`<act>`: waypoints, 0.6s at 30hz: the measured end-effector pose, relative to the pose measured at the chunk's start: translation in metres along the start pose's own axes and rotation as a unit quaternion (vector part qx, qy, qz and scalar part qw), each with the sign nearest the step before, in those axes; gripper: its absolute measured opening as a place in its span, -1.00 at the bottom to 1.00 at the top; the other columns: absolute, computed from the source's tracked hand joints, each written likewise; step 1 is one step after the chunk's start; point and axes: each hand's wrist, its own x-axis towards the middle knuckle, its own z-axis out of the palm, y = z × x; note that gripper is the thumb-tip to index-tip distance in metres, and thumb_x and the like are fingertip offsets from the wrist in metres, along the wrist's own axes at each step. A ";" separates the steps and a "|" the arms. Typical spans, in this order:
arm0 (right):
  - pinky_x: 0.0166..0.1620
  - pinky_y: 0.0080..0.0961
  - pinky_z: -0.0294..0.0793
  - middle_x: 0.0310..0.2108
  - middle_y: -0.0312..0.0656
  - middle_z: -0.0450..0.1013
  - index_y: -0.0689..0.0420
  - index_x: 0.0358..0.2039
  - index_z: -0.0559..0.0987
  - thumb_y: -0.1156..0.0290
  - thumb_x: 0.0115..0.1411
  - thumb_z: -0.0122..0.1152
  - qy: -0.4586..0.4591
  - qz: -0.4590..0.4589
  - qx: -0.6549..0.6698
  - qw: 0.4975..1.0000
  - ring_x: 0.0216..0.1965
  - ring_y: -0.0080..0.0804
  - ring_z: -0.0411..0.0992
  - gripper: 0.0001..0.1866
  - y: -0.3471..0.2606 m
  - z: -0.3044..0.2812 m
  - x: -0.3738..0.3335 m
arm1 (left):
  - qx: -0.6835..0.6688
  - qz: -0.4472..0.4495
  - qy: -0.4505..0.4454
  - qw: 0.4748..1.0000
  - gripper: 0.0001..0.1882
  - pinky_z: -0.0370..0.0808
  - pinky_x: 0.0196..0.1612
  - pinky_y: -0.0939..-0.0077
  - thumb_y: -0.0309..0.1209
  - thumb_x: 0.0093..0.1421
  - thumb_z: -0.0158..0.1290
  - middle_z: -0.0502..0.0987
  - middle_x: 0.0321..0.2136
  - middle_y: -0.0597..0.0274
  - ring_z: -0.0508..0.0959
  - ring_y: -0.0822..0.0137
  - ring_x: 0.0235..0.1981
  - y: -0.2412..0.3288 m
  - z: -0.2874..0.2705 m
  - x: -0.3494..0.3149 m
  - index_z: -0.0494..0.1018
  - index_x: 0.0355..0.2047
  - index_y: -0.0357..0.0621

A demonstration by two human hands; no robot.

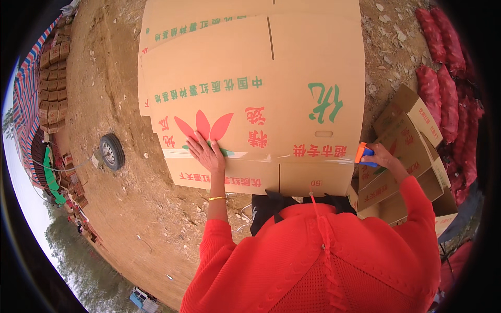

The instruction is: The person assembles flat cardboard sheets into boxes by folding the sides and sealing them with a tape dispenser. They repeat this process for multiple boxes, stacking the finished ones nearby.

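Observation:
A flattened brown cardboard box with red and green print lies before me on more flat cardboard. My left hand rests flat on its printed red leaves, fingers spread, and presses near a strip of packing tape. The shiny strip runs across the board from the left edge toward the right edge. My right hand grips an orange and blue tape dispenser at the board's right edge, at the strip's end. The tape roll itself is hidden.
Opened cardboard boxes stand close on my right. Behind them are stacked red mesh sacks. A wheel with a tyre is on the dirt ground to the left. Stacked cartons line the far left beside a striped tarp.

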 end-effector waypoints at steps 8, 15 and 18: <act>-0.15 -0.28 0.44 -0.37 0.11 0.51 0.26 -0.03 0.48 -0.16 -0.09 0.30 -0.031 -0.014 0.032 0.999 -0.27 -0.05 0.51 -0.21 0.011 0.007 0.008 | -0.005 0.216 -0.278 0.936 -0.01 -0.31 0.30 -0.23 0.19 -0.04 0.10 -0.22 0.31 -0.33 -0.26 -0.33 0.33 0.021 -0.052 -0.126 0.07 0.30 -0.05; -0.19 -0.34 0.42 -0.38 0.01 0.51 0.31 -0.15 0.51 -0.10 -0.06 0.31 -0.020 -0.031 0.097 0.995 -0.27 -0.21 0.50 -0.30 0.022 0.018 0.004 | 0.067 0.333 -0.202 0.919 -0.25 -0.19 0.27 -0.34 -0.56 -0.07 0.02 -0.14 0.30 -0.33 -0.15 -0.39 0.30 0.003 -0.033 -0.134 0.20 0.22 0.01; -0.21 -0.37 0.42 -0.40 -0.07 0.51 0.32 -0.19 0.52 -0.08 -0.04 0.31 -0.048 -0.002 0.122 0.991 -0.28 -0.29 0.50 -0.33 0.019 0.020 -0.003 | 0.058 0.349 -0.190 0.916 -0.26 -0.19 0.27 -0.33 -0.60 -0.05 -0.05 -0.09 0.30 -0.26 -0.12 -0.35 0.31 0.012 -0.048 -0.131 0.18 0.23 -0.01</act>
